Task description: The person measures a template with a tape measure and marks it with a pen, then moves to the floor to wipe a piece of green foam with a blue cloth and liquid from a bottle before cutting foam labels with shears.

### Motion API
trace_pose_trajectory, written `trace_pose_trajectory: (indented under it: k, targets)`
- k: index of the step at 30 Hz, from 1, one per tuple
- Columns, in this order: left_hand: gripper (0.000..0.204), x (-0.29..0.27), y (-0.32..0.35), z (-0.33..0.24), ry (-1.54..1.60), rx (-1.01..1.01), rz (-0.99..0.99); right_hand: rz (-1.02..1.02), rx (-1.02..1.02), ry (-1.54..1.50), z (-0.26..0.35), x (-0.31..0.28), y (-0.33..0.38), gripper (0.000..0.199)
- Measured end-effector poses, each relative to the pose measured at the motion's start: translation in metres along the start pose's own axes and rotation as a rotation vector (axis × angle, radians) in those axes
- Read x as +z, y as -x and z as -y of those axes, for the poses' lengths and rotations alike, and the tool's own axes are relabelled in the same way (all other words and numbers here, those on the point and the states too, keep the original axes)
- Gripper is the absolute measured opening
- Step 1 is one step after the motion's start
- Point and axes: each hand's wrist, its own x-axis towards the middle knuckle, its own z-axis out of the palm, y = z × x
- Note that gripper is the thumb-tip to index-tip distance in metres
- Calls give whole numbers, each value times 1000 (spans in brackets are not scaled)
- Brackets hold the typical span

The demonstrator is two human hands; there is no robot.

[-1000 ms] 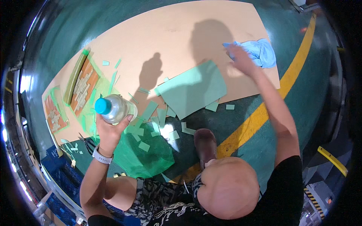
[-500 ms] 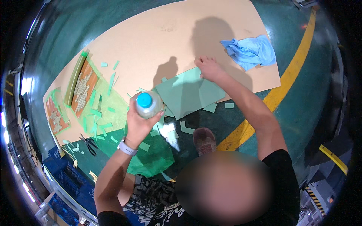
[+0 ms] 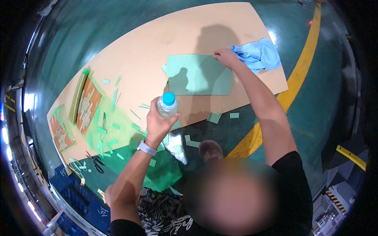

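Note:
My left hand (image 3: 157,126) is wrapped round a clear bottle (image 3: 167,112) with a blue cap, held upright over the near edge of a large tan board (image 3: 138,47). With closed fingers, my right hand (image 3: 227,59) pinches the far edge of a pale green rectangular sheet (image 3: 201,80) near its right corner. The sheet lies over the board, and shadows fall across it. Just right of that hand is a crumpled light blue cloth (image 3: 258,55).
At the left, a green roll (image 3: 78,98) lies beside an orange piece (image 3: 90,104) with pale strips. Thin green film (image 3: 122,118) carries several green scraps. Black-handled scissors or pliers (image 3: 95,163) lie near the board's left end. A yellow floor line (image 3: 299,84) runs past the right.
The green sheet has moved away from me and turned straighter on the board. My right hand has shifted right with its edge. My left hand has carried the bottle slightly right.

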Motion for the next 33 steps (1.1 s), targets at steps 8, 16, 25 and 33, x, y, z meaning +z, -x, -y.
trace_pose_trajectory:
  k: [8, 16, 25, 33]
  targets:
    - [66, 21, -40, -6, -320, -105, 231, -448, 179, 330, -28, -35, 19, 41]
    - [65, 40, -63, 31, -609, -38, 421, -203, 625, 209, -83, -65, 70, 100]
    - [56, 55, -104, 15, -619, -266, 635, -137, 633, 184, -96, -49, 72, 105]
    - [57, 52, -109, 10, -604, -242, 645, -227, 609, 251, -98, -57, 74, 103]
